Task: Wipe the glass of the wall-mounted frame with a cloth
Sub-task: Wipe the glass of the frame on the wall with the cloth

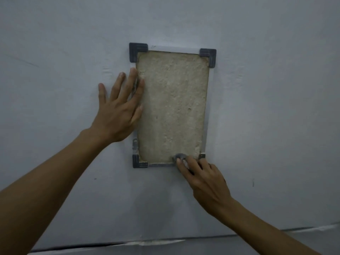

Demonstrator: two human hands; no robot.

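Nearest, your right hand (206, 178): fingers curled closed around a small grey cloth (181, 157), bunched and mostly hidden under the fingertips. The cloth presses on the bottom edge of the frame (207, 115), right of centre, touching both the lower rail and the glass (173, 107).

Next, your left hand (119, 109): open, fingers spread, palm flat on the wall (276, 107), holding nothing. Its index and middle fingers overlap the frame's left rail and the glass edge, well apart from the cloth.

Frame: upright rectangle, dark corner caps (138, 51) at three corners, a metal bracket (202, 155) at the lower right just beside the cloth. A rough beige surface shows behind the glass.

Wall: pale grey, with small dark marks.
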